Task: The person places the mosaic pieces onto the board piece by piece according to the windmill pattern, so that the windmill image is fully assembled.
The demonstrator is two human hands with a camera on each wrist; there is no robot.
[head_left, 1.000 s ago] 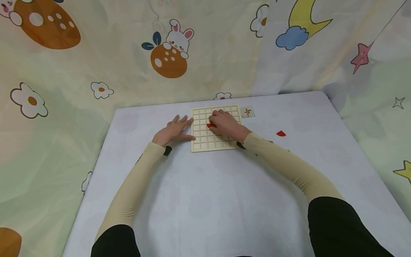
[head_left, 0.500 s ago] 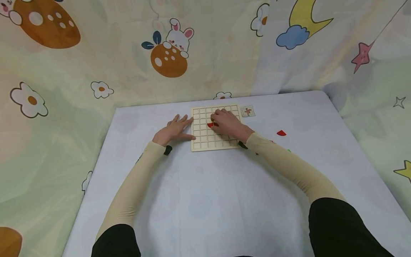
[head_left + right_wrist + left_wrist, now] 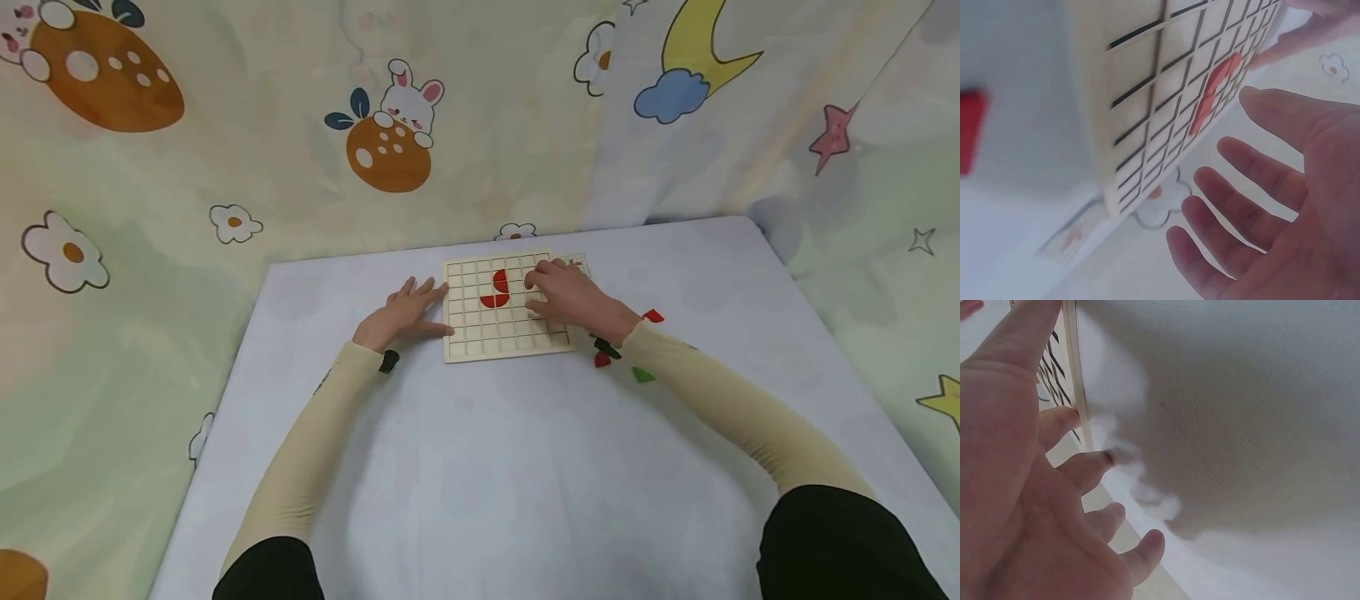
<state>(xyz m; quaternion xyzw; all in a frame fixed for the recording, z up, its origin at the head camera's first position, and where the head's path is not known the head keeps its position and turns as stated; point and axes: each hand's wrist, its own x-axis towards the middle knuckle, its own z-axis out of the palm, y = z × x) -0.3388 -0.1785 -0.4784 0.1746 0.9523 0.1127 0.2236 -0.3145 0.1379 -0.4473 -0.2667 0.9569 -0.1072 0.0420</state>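
A pale wooden grid board lies near the far edge of the table. Several red pieces with curved edges sit together in its squares; the right wrist view shows the same red cluster. My left hand rests at the board's left side, fingers spread, with thumb and index fingertip touching its edge. Over the right part of the board is my right hand, its fingers loosely bent and apart. Nothing lies between the fingers of this hand in the right wrist view.
A small patterned card lies by the board's top right corner, partly behind the right hand. To the right are loose red pieces and a green piece. A printed cloth hangs behind the table.
My right hand has left the red pieces and moved right across the board, uncovering the red cluster. The left hand stays at the board's edge. The head view has shifted slightly.
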